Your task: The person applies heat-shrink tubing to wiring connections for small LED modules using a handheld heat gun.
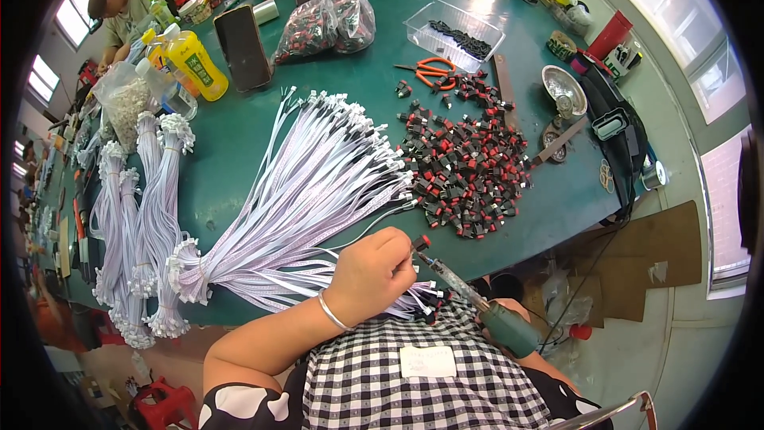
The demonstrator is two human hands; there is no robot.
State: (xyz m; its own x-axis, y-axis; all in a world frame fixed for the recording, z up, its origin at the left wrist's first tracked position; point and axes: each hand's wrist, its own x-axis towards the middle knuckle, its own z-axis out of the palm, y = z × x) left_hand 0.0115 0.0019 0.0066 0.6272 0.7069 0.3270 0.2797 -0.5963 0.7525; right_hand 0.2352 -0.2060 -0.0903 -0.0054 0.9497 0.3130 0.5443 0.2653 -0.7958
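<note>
1. Near the table's (573, 211) edge, left hand (372, 271) pinches one red-black switch (421, 244), apparently steadying it.
2. Right hand (519, 310), partly hidden, grips the soldering iron (509, 332), tip near the switch.
3. Beyond, switch heap (465, 163) and fanned white cables (310, 175) lie close, presumably for easy reach.

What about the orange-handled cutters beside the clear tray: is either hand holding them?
No, the cutters lie untouched on the green table.
</note>
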